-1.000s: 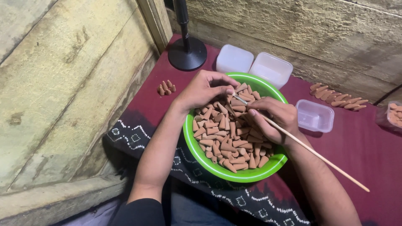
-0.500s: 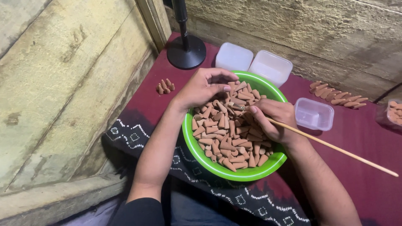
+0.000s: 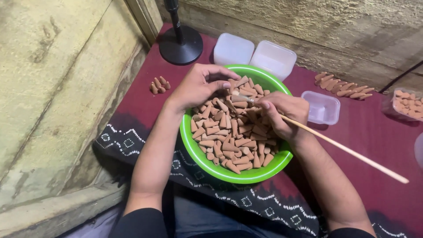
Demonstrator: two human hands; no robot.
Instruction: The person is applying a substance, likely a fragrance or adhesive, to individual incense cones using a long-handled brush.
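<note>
Left hand (image 3: 198,88) pinches a cone (image 3: 240,82) over the green bowl (image 3: 246,176) – right hand (image 3: 282,114) closed around the thin stick (image 3: 348,151); cones probably light, brittle – grip mid-body

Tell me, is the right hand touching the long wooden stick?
Touching. The head view shows the right hand closed around the wooden stick, whose tip pokes out over the brown cones in the green bowl.
</note>
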